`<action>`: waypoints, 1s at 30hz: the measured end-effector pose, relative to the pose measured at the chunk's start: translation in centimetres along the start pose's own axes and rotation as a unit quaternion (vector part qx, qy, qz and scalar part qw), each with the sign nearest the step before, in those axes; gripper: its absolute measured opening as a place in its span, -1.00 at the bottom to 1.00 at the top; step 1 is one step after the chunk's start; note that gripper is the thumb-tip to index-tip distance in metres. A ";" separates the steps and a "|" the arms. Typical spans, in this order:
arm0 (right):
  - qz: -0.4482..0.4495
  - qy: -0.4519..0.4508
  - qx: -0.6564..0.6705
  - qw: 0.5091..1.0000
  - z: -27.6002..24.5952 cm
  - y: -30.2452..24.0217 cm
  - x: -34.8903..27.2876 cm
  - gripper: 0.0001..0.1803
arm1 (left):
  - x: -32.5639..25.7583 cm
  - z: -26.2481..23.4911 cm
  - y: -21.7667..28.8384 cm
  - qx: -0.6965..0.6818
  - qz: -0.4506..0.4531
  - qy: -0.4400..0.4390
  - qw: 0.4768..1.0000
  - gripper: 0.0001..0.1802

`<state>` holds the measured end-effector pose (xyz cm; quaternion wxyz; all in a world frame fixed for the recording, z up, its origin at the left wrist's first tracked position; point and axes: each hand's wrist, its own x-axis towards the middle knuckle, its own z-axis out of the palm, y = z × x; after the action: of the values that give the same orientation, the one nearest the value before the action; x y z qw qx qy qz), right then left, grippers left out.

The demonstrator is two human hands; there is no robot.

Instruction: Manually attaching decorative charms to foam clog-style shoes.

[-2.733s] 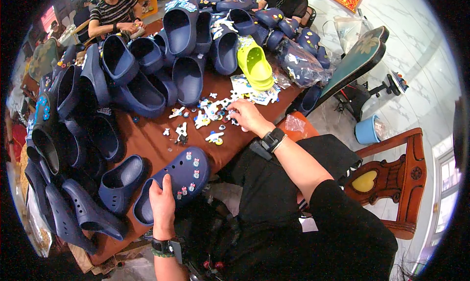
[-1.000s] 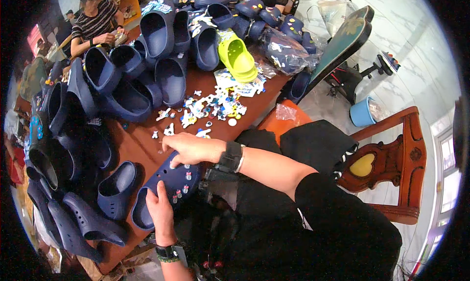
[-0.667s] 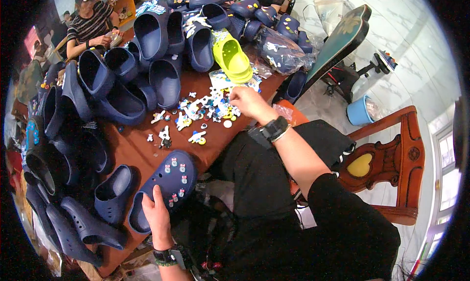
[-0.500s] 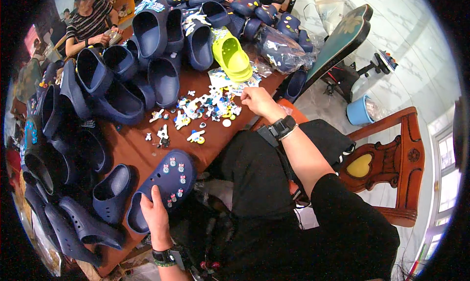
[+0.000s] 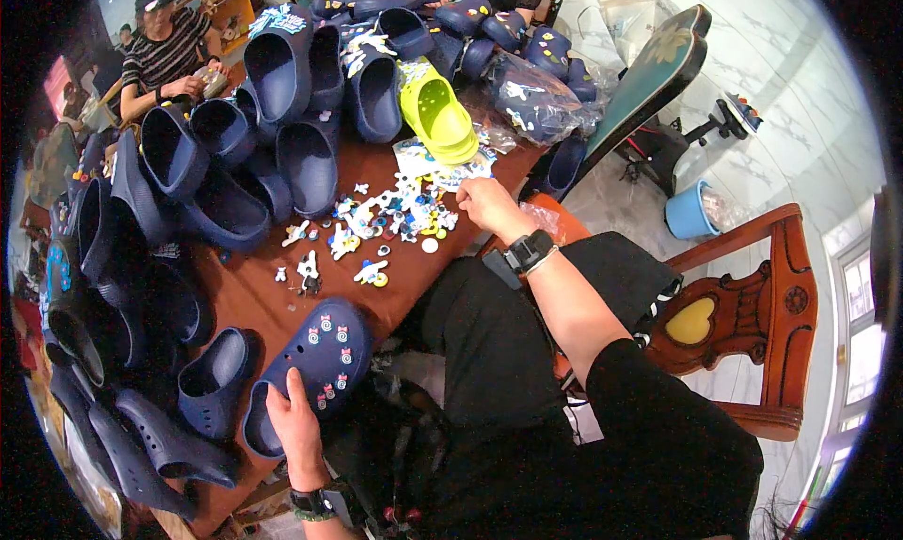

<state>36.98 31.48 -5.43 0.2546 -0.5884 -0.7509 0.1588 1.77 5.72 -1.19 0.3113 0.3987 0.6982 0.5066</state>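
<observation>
My left hand (image 5: 298, 425) grips a navy clog (image 5: 315, 354) at the table's near edge, thumb on top and the other fingers hidden beneath. Several small swirl-patterned charms with red tops sit along the clog's upper, and some of its holes are bare. My right hand (image 5: 489, 206) is at the right edge of a scattered pile of shoe charms (image 5: 404, 211), its fingers curled together. Whatever may be between those fingertips is hidden. Just beyond this hand a lime-green clog (image 5: 438, 117) stands on printed sheets (image 5: 470, 166), more charms at its far end.
Many navy clogs (image 5: 306, 168) crowd the table's left and far sides. Plastic-wrapped clogs (image 5: 541, 98) lie at the far right. A wooden chair (image 5: 785, 324) and a blue bin (image 5: 689, 211) stand to the right. Another person (image 5: 165, 55) sits at the far left, hands around a small object.
My right hand has shifted slightly nearer and stays beside the charms, fingers still curled. My left hand keeps hold of the navy clog, and the view has tilted slightly.
</observation>
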 end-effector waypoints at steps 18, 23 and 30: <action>-0.175 -0.052 0.022 0.983 3.3 -8.1 2.3 -0.94 | 0.1 -0.1 0.0 0.021 0.023 0.008 0.999 -0.70; -0.204 -0.078 -0.046 0.975 5.7 -9.5 3.6 -0.88 | 0.2 -0.4 -0.4 0.015 0.002 -0.013 1.000 -0.71; -0.225 -0.056 -0.045 0.972 8.0 -9.0 4.0 -0.78 | 0.3 -0.5 -0.7 0.035 0.030 -0.010 0.999 -0.69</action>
<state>24.50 33.51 -6.41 0.2142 -0.4051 -0.8836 0.0961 1.07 5.62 -1.69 0.2884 0.4352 0.7003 0.4869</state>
